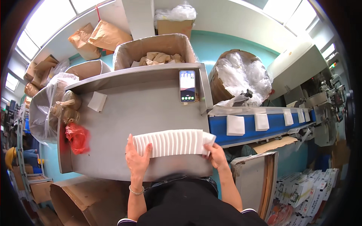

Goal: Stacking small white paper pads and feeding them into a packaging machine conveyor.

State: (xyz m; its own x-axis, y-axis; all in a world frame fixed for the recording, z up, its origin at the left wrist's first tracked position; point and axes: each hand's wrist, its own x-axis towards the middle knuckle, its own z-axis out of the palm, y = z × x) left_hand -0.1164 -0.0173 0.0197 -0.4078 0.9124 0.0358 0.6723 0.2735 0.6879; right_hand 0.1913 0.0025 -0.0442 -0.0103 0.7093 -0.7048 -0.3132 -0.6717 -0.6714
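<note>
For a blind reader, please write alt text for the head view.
Both hands, left hand and right hand, hold a row of white folded pads on a steel table. Beside it, single pads ride a blue conveyor belt.

a long row of white folded napkins [171, 142] stands on edge, pressed together, lying crosswise along the grey desk's [143, 109] near edge.
</note>
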